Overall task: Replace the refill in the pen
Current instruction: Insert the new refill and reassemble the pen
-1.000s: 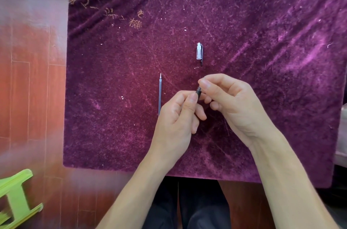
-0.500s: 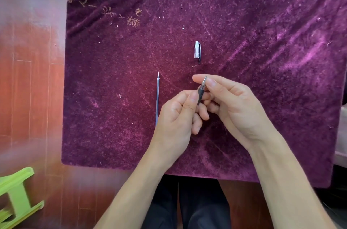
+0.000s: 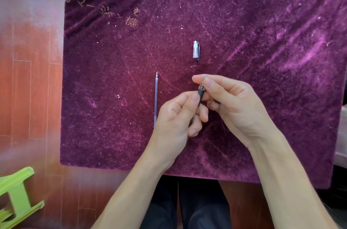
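Note:
A dark pen is held above the purple cloth, tip pointing away from me. My left hand grips its barrel, most of which is hidden in the fingers. My right hand pinches the tip end between thumb and forefinger. A thin clear refill lies flat on the cloth just left of my left hand, its point facing away. The clear pen cap with a dark clip lies beyond both hands.
The purple velvet cloth covers the table and hangs past its near edge. A wooden floor lies to the left. A green plastic stool stands at the lower left. My dark trousers show below the table.
More of the pen's dark grip section and its metal tip now show between my hands. The right hand's fingers have slid up to the tip. Refill and cap lie unmoved.

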Demonstrator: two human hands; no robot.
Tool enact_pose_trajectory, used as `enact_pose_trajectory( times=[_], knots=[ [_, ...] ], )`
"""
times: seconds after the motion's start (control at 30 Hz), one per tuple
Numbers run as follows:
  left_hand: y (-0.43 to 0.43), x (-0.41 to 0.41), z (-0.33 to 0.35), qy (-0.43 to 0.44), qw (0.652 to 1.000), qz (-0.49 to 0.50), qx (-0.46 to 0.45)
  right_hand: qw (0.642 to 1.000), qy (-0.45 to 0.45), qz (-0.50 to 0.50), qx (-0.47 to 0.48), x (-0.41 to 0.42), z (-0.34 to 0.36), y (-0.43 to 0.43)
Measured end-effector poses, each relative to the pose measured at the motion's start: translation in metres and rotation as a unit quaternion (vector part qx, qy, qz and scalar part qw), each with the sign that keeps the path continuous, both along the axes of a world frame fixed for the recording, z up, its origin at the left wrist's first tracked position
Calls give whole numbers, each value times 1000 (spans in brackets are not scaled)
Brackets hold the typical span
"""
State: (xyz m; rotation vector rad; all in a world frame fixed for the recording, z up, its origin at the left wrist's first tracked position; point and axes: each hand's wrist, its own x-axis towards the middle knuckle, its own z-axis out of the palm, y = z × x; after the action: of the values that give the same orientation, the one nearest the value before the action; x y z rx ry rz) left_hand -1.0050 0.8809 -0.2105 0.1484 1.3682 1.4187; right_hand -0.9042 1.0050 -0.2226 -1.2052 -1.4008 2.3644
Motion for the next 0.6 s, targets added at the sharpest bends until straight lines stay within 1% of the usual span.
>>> enact_pose_trajectory(
  times=[0.07, 0.23, 0.33, 0.43, 0.5, 0.6],
  knots=[
    [0, 1, 0, -24, 1000, 9, 9, 1000, 4, -3, -2, -2, 2, 1],
    [0, 0, -3, -3, 1000, 30, -1, 1000, 0, -26, -6, -6, 2, 1],
    [2, -2, -2, -36, 999, 22, 16, 998, 31, -18, -52, -6, 2, 1],
    [3, -4, -1, -51, 998, 21, 22, 999, 26, -16, -44, -7, 1, 2],
    [2, -5, -1, -28, 999, 33, 12, 999, 11, -28, -22, -9, 0, 1],
    [1, -4, -3, 57, 998, 37, -5, 999, -5, -40, 12, -13, 0, -2]
  ],
)
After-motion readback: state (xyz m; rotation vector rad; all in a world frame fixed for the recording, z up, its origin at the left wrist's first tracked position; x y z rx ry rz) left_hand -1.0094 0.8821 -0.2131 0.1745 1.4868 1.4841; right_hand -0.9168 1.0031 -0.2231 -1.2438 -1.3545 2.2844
